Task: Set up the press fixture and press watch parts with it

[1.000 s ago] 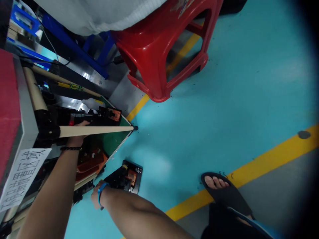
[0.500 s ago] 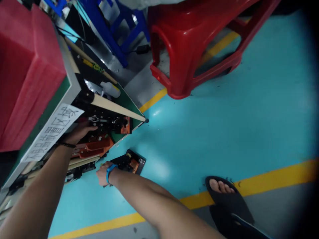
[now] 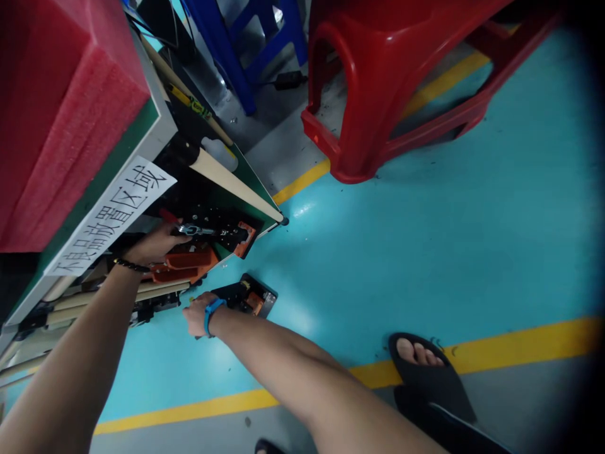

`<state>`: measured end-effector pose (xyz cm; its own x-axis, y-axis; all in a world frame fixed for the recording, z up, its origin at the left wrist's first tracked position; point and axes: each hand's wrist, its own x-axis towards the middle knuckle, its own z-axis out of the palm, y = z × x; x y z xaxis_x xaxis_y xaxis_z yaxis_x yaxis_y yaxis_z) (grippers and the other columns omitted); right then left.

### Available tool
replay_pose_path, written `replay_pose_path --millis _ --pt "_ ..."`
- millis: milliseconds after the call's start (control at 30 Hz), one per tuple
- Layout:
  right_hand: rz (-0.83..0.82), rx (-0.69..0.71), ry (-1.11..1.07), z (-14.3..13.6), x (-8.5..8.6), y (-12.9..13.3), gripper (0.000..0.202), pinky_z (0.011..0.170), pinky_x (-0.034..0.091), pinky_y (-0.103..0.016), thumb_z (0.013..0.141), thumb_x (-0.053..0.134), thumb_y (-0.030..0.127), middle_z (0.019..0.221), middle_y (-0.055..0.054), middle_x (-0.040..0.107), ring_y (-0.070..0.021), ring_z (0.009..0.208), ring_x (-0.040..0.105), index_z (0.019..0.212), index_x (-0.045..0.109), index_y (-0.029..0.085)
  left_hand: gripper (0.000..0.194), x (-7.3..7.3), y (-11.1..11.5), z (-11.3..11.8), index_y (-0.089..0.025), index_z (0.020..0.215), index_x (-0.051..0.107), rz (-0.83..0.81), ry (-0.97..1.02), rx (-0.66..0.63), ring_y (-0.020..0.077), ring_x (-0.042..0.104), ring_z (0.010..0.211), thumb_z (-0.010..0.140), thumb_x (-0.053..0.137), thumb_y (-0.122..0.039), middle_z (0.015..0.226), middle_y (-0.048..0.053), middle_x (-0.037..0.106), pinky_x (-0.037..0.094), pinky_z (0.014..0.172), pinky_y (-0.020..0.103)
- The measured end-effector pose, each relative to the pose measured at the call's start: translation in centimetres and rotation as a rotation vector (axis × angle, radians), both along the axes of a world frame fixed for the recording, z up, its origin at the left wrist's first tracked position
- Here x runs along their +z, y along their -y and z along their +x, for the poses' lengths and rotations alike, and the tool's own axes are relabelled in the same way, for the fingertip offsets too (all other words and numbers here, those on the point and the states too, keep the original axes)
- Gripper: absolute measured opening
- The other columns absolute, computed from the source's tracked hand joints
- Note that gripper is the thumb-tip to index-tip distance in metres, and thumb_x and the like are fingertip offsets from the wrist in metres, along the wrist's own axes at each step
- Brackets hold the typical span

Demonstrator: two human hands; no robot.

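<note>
My left hand (image 3: 158,243) reaches under the bench top to the lower shelf, with fingers closed at the edge of a black clamp fixture (image 3: 215,221). That fixture carries a metal toggle clamp (image 3: 193,231) with a red handle, and an orange block (image 3: 244,241) at its outer end. Next to it lie orange trays (image 3: 189,260). Out over the floor, my right hand (image 3: 197,314) is closed around the near end of a second black fixture (image 3: 236,295), which has an orange piece on it. My palm hides the gripped end.
Red foam blocks (image 3: 70,113) lie on the bench top, above a white paper label (image 3: 113,217). A cream shelf post (image 3: 236,184) slants beside the fixture. A red stool (image 3: 363,94) and a blue stool (image 3: 236,50) stand beyond. My sandalled foot (image 3: 420,359) is at lower right.
The clamp fixture at my left hand has tilted and shifted slightly on the shelf, its orange end towards me. My right hand stays closed on the other fixture. The view has moved a little.
</note>
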<state>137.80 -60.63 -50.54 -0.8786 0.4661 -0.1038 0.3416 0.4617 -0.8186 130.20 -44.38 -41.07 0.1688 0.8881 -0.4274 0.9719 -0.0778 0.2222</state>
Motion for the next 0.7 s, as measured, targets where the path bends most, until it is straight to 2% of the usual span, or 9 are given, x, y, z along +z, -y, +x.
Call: replay_pose_path --millis 133,300,500,700 --pt "-0.001 0.018 -0.018 0.0 -0.3 -0.2 0.038 0.097 0.058 -0.046 0.094 0.059 0.026 0.125 -0.021 0.071 -0.0326 0.119 0.069 0.125 0.072 0.008 0.037 -0.4 2.2 -0.7 -0.017 0.097 0.069 0.025 0.035 -0.126 0.0283 0.065 0.094 0.084 0.061 -0.051 0.098 0.008 0.073 0.05 0.091 0.039" --pt "0.009 0.028 -0.036 -0.9 -1.1 -0.4 0.04 0.095 0.058 -0.047 0.092 0.059 0.027 0.124 -0.02 0.071 -0.0336 0.117 0.069 0.125 0.071 0.008 0.035 -1.0 4.8 -0.3 -0.015 0.101 0.067 0.151 -0.056 -0.121 0.0276 0.066 0.09 0.082 0.052 -0.04 0.094 0.009 0.072 0.047 0.084 0.036" --pt "0.013 0.034 -0.028 -1.5 -1.4 -0.5 0.041 0.098 0.057 -0.049 0.093 0.057 0.027 0.127 -0.021 0.07 -0.0344 0.119 0.068 0.127 0.07 0.008 0.039 -1.6 4.7 0.7 -0.017 0.105 0.065 0.218 -0.134 -0.076 0.0333 0.07 0.097 0.077 0.048 -0.038 0.099 0.013 0.074 0.049 0.084 0.038" --pt "0.006 0.04 -0.028 -1.5 -1.5 -0.6 0.04 0.097 0.058 -0.048 0.093 0.056 0.027 0.124 -0.02 0.071 -0.0345 0.118 0.069 0.126 0.07 0.008 0.042 -2.4 4.7 0.6 -0.016 0.113 0.062 0.267 -0.139 -0.103 0.0387 0.071 0.103 0.085 0.046 -0.042 0.107 0.018 0.074 0.053 0.087 0.043"
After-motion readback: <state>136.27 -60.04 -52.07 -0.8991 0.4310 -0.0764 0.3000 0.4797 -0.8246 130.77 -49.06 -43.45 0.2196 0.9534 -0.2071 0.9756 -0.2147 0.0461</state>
